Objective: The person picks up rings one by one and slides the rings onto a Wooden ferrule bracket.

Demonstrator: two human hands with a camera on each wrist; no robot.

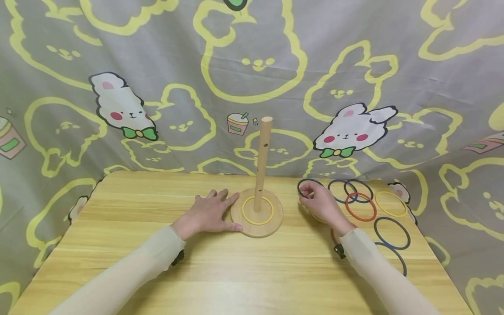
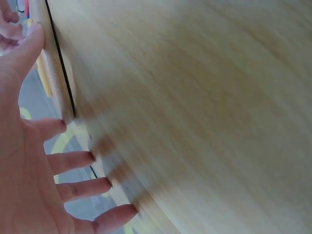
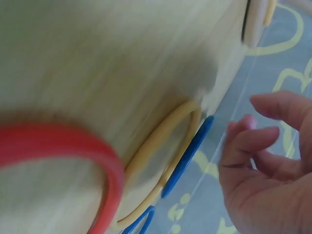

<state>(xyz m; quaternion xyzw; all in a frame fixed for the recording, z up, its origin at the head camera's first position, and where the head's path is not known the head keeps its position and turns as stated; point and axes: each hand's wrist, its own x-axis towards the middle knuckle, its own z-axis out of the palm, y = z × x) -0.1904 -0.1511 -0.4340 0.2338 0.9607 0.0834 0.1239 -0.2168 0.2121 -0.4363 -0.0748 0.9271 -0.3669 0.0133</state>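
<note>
One dark blue ring (image 1: 311,179) flat near the far edge of the bench (image 1: 236,271), right of the wooden peg (image 1: 263,162) and slightly beyond it. Right hand (image 1: 320,202) the nearer by far, fingertips over the ring's near side; grip loosely bent, thumb apart, apparently not closed. Peg upright, leftward from that grip, yellow ring (image 1: 257,224) around its foot. Left hand (image 1: 208,213) at the left edge of the round base (image 1: 260,232), fingers spread, grasping nothing. Farther right, a red ring (image 1: 356,193) overlapping blue rings (image 1: 372,195). Hard to make out: fingertip contact. Partly hidden by the right arm (image 1: 378,271): another red ring (image 1: 333,237).
</note>
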